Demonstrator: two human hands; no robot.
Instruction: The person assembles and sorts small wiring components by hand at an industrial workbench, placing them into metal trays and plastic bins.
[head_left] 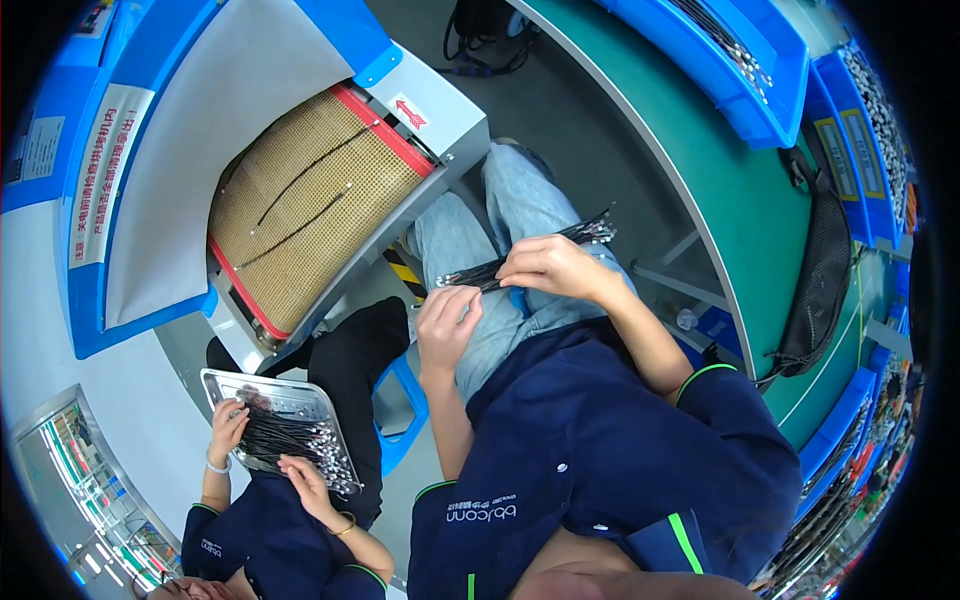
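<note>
A bundle of thin black cables with metal ends (590,231) lies across my lap, over my blue jeans (500,200). My right hand (555,266) is closed around the middle of the bundle. My left hand (446,322) is just below the bundle's left end (462,276), its fingers curled up against the metal tips there. Whether the left hand pinches a single cable I cannot tell.
A tan mesh conveyor belt (300,215) with two black cables on it runs into a grey and blue machine ahead left. A co-worker at lower left holds a metal tray (225,385) of similar cables. A green bench (720,190) with blue bins (735,60) curves along the right.
</note>
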